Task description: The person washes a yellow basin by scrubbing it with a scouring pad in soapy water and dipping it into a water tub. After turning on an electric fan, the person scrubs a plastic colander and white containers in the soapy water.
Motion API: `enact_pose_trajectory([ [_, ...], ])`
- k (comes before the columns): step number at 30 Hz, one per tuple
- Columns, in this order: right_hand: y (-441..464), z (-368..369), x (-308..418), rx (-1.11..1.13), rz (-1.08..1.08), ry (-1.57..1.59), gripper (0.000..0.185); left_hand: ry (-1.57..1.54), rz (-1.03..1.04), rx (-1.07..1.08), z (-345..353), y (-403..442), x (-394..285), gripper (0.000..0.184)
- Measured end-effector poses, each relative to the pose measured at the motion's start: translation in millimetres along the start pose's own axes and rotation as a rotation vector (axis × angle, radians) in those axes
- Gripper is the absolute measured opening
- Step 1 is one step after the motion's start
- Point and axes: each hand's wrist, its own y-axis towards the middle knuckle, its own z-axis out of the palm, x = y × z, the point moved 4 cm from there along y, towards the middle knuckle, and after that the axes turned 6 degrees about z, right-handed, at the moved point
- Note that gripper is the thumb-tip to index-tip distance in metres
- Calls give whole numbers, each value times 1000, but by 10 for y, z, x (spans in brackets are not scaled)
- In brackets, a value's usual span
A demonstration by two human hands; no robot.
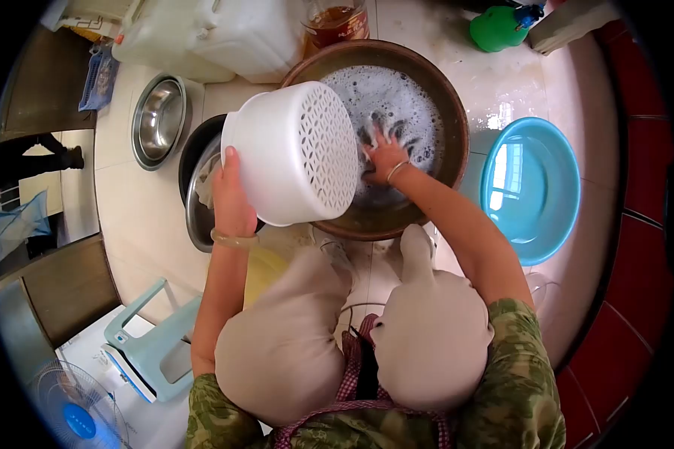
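A white plastic strainer basket (269, 161) is tipped on its side, its perforated base turned toward the large brown basin (458, 105). My left hand (234, 196) is closed on its rim at the left. Foamy soapy water (374, 86) fills much of the basin, and the basket hangs over its left part. My right hand (387, 159) reaches into the foam with fingers spread, wet and partly covered in suds. I see nothing held in it. Whatever lies under the foam is hidden.
A blue basin (494, 224) of water stands at the right. Steel bowls (144, 127) and a dark basin (189, 161) sit at the left. White jugs (247, 37), a container of brown liquid (337, 26) and a green bottle (494, 30) stand at the back. A fan (79, 419) is lower left.
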Motion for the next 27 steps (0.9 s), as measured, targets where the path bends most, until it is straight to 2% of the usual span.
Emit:
enact_pose_trajectory([
  [2, 530, 749, -78, 233, -6, -97, 90, -52, -17, 40, -25, 67, 73, 52],
  [3, 554, 811, -38, 351, -11, -149, 94, -81, -27, 58, -42, 81, 96, 53],
  [4, 528, 835, -31, 313, -6, -67, 80, -104, -29, 42, -53, 88, 114, 53],
  [6, 85, 327, 95, 238, 9, 91, 54, -157, -31, 7, -41, 92, 151, 52],
  [9, 69, 526, 42, -178, -239, 79, 39, -137, -46, -47, -9, 123, 252, 52],
  [12, 237, 451, -312, -106, 68, 356, 32, -152, -70, -58, -65, 184, 434, 51],
  [15, 66, 270, -644, -362, 235, 794, 34, -169, -108, 17, -92, 205, 542, 50],
  [18, -247, -36, -764, -368, 289, 710, 37, -138, -61, -29, -94, 168, 474, 49],
  [21, -464, -242, -687, -173, 311, 378, 40, -64, -38, 69, -110, 109, 281, 49],
  [22, -493, -334, -603, -52, 333, 228, 52, -97, -32, 79, -111, 113, 236, 49],
  [25, -321, -345, -344, -466, 96, 37, 64, -185, -13, 85, -109, 142, 96, 50],
  [27, 52, -165, -164, -392, -31, 182, 71, -214, 3, 45, -126, 137, -55, 50],
])
